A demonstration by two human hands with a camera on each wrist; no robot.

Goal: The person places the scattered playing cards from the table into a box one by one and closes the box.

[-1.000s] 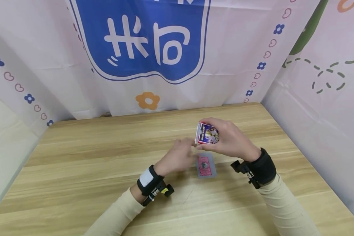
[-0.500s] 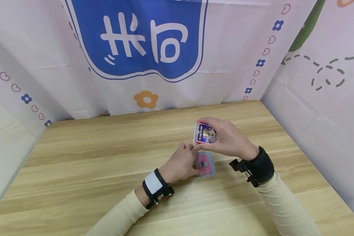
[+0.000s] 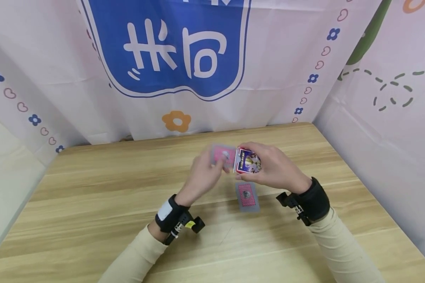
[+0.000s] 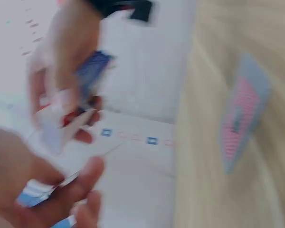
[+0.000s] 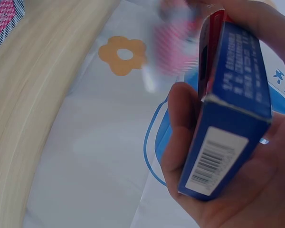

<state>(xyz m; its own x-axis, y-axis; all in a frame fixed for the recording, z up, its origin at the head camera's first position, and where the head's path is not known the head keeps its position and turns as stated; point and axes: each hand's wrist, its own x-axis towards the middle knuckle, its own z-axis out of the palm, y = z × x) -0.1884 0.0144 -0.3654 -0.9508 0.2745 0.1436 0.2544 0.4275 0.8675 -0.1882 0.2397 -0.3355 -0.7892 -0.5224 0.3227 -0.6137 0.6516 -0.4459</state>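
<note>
My left hand (image 3: 200,175) pinches a playing card (image 3: 217,151) with a pink patterned back, held just left of the card box. In the right wrist view that card (image 5: 173,50) is blurred. My right hand (image 3: 279,168) grips the small playing-card box (image 3: 249,161), its flap end facing left. A barcode shows on the blue box (image 5: 228,128) in the right wrist view. Below the box, a second playing card (image 3: 247,196) lies back up on the table. What remains inside the box is hidden.
The wooden table (image 3: 102,196) spreads under both hands. A printed white curtain (image 3: 269,78) hangs along its back edge, and another cloth wall (image 3: 382,129) stands at the right.
My left hand reached down to the card on the table, then came up beside the box, where it now holds another card. My right hand and the box stay nearly still.
</note>
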